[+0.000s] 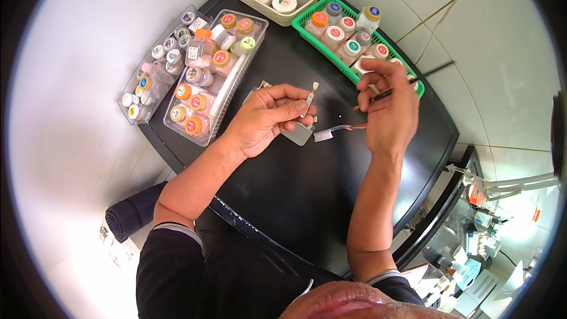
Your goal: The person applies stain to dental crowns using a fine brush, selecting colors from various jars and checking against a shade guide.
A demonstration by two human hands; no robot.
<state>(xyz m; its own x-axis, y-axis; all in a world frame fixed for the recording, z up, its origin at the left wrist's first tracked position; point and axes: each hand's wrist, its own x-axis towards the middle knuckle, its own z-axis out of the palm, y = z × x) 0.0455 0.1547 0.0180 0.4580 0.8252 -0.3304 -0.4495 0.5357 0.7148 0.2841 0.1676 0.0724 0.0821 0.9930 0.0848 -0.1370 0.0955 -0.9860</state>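
Note:
Between thumb and fingers of my left hand (269, 112) is a dental shade tab (310, 97), a slim pale stem with a cream tooth-shaped tip pointing up. My right hand (394, 115), to the right of it, grips a thin dark-handled brush (381, 95). The brush's brownish tip points left toward the tab but stays apart from it. A grey shade guide holder (298, 135) lies partly hidden behind my left hand. On the table, between the hands, rests a toothbrush (323, 135) with white bristles; its handle runs behind my right wrist.
Clear plastic trays of small jars (207, 136) stand at the left of the black table (289, 195). A cream basket (287, 20) and a green basket (313, 35) of jars stand at the back. At lower right is a cluttered side bench (449, 230).

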